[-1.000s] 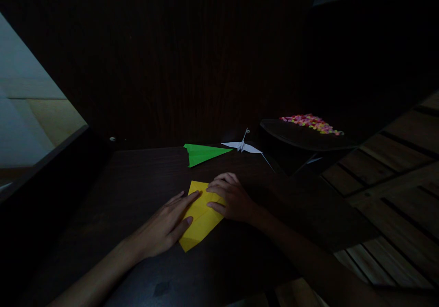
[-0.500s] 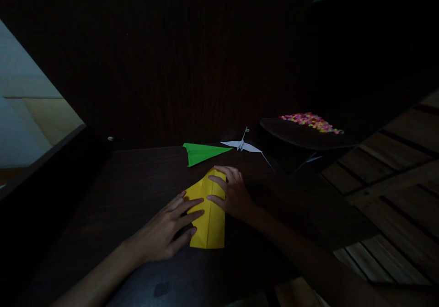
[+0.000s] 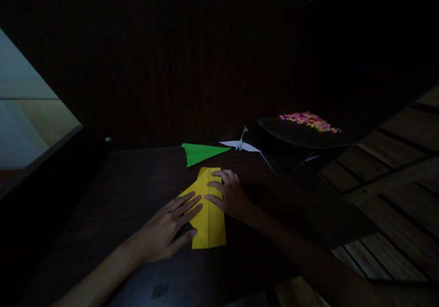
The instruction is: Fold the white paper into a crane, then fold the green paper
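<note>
A partly folded sheet of yellow paper (image 3: 210, 224) lies on the dark wooden surface in front of me, with a long crease running down it. My left hand (image 3: 171, 224) rests over its left side, fingers stretched out on the paper. On the upper right part lies my right hand (image 3: 231, 195), its fingers spread and touching the sheet near the crease. Just beyond the yellow paper sits a green paper plane (image 3: 202, 153), its tip pointing right toward a white paper crane (image 3: 240, 145).
A small dark shelf (image 3: 291, 135) at the right carries a heap of pink, red and yellow bits (image 3: 310, 121). A tall dark panel (image 3: 171, 69) rises behind the surface. At the left runs a raised dark edge (image 3: 44, 160); wooden slats (image 3: 394, 206) show below right.
The yellow paper's folds have shifted: its top edge now looks flatter and a pointed flap sticks out farther left under my left hand. My hands have moved only slightly.
</note>
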{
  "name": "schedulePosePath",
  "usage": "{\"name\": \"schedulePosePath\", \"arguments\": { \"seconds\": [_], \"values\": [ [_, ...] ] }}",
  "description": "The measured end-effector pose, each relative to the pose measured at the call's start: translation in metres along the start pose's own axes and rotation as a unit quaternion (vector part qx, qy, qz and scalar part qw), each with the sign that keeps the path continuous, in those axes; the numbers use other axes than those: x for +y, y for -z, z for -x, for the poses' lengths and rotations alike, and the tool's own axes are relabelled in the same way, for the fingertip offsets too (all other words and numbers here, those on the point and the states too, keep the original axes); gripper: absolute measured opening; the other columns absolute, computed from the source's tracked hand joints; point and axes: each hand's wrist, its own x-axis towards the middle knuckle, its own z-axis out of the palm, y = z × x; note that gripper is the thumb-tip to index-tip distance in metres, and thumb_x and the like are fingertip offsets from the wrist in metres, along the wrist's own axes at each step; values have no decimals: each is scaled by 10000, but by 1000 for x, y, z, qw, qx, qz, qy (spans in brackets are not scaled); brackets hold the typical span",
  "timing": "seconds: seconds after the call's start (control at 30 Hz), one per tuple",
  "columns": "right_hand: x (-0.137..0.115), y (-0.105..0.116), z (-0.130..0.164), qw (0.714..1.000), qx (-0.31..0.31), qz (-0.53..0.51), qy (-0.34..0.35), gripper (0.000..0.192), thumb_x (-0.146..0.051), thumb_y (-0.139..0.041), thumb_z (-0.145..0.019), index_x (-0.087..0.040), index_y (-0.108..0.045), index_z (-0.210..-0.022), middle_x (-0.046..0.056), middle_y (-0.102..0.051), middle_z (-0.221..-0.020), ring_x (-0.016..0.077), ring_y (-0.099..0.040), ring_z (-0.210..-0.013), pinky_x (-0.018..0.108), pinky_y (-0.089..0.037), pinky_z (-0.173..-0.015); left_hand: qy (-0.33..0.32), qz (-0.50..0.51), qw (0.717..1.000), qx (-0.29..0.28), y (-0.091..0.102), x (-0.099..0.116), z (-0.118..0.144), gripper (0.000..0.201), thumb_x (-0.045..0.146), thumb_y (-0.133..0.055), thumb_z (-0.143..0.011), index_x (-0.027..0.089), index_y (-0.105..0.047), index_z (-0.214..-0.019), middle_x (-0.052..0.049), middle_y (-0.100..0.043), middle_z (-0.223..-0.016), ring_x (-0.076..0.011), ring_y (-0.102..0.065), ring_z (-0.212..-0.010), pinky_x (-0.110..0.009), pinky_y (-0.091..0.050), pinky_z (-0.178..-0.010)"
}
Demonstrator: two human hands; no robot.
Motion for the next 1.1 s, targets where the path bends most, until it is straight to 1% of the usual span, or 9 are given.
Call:
{"name": "schedulePosePath", "arguments": {
  "seconds": [0.17,0.4,0.53,0.73,0.83,1.0,1.1],
  "values": [
    [2,0,2,1000,-12,-2,7,205,-355,-690,-851,-233,-731,-1010,107,-603,-1235,298,-482,-1119,482,-394,-920,9,1,1000,0,0,0,0,579,363,-490,-976,281,-286,-1512,-70,-364,-1544,-287,-357,-1411,-505,-366,-1123],
    [3,7,3,999,-37,-5,21,217,-345,-692,-853,-233,-745,-1031,98,-625,-1254,288,-499,-1143,483,-403,-955,23,9,1000,-6,-1,-2,1,554,343,-459,-993,278,-282,-1514,-47,-357,-1550,-273,-324,-1428,-490,-360,-1138],
    [3,4,4,999,-29,7,33,205,-349,-685,-862,-235,-750,-1019,87,-639,-1257,293,-501,-1144,491,-407,-943,26,12,1000,-5,-2,-2,1,548,334,-452,-997,274,-282,-1514,-50,-359,-1550,-271,-312,-1433,-489,-361,-1140],
    [2,1,5,999,-21,18,45,204,-360,-682,-862,-227,-755,-998,93,-621,-1302,309,-489,-1150,510,-417,-918,28,16,999,-4,-2,-3,1,541,321,-441,-1001,262,-283,-1515,-45,-365,-1549,-256,-307,-1437,-475,-351,-1155],
    [2,1,6,999,-23,21,44,250,-390,-694,-847,-224,-747,-1026,95,-614,-1311,316,-484,-1149,513,-419,-917,25,11,1000,-2,-2,-3,0,533,313,-436,-1004,259,-288,-1513,-44,-372,-1545,-253,-309,-1436,-473,-358,-1153],
    [0,3,6,998,-31,27,49,411,-498,-716,-797,-192,-724,-1071,110,-605,-1322,329,-476,-1172,509,-426,-921,17,-2,1000,7,-4,-4,0,532,309,-441,-1004,258,-292,-1512,-42,-374,-1543,-257,-326,-1429,-468,-381,-1141],
    [-2,3,8,998,-32,35,51,473,-537,-712,-781,-169,-717,-1078,118,-586,-1350,338,-465,-1199,510,-419,-950,15,-9,1000,8,-6,-4,0,529,309,-436,-1006,256,-290,-1513,-38,-371,-1544,-254,-325,-1429,-465,-374,-1148]
  ]
}}
